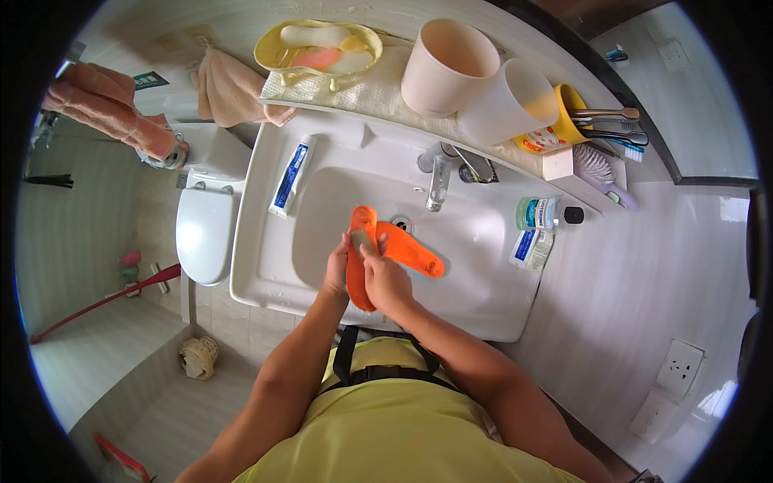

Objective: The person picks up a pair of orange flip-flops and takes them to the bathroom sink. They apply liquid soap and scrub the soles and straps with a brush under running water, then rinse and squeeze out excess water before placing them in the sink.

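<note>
An orange shoe insole (pixel 357 275) is held lengthwise over the front of the white sink basin (pixel 320 187). My left hand (pixel 338 265) grips its left edge. My right hand (pixel 383 271) presses a small greyish-brown piece (pixel 360 239), whose kind I cannot tell, onto the insole's upper half, with some fingers at the right edge. A second orange insole (pixel 416 252) lies in the basin to the right, slanting beside the drain (pixel 401 225) and bearing a dark printed mark. Behind the drain stands the metal faucet (pixel 438 181).
Toothpaste tubes (pixel 290 178) (pixel 525 249) lie at both sides of the sink, with a mouthwash bottle (pixel 543 214) at the right. The ledge behind holds a yellow soap dish (pixel 319 51), cups (pixel 444 72) and a brush (pixel 595 166). A toilet (pixel 206 235) stands left.
</note>
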Tool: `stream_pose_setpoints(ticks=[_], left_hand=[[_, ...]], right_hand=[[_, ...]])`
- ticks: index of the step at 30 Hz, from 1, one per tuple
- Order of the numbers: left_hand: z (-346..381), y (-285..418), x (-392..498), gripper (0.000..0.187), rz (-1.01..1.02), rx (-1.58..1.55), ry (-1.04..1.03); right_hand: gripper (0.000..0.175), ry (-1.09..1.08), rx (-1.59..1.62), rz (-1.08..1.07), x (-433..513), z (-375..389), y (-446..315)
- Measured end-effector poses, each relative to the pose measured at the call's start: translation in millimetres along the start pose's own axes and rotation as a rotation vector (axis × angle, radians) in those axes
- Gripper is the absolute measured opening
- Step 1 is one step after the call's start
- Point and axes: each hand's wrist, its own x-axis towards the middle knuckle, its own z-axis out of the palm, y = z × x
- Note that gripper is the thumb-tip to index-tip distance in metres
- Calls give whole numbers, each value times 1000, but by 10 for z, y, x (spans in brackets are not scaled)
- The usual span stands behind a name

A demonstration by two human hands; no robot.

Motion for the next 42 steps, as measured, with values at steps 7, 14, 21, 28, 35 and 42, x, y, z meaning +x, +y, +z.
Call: stream_pose_setpoints(ticks=[7,14,21,28,35,42], left_hand=[[38,94,-14,59,118,103,68],[146,217,123,54,-34,363,306],[142,329,544,37,44,2365,132],[-155,-241,1078,41,379,2971,-241],[-96,49,1054,43,-481,1967,-46],[108,-236,496,63,-243,276,206]], right_hand=[[45,-7,-70,-10,-54,-84,-131],[44,76,-66,7,-78,-24,94],[37,138,6,161,-822,-199,816],[37,327,151,234,-939,-321,981],[36,260,561,376,-652,-241,828],[33,299,399,77,-324,259,639]])
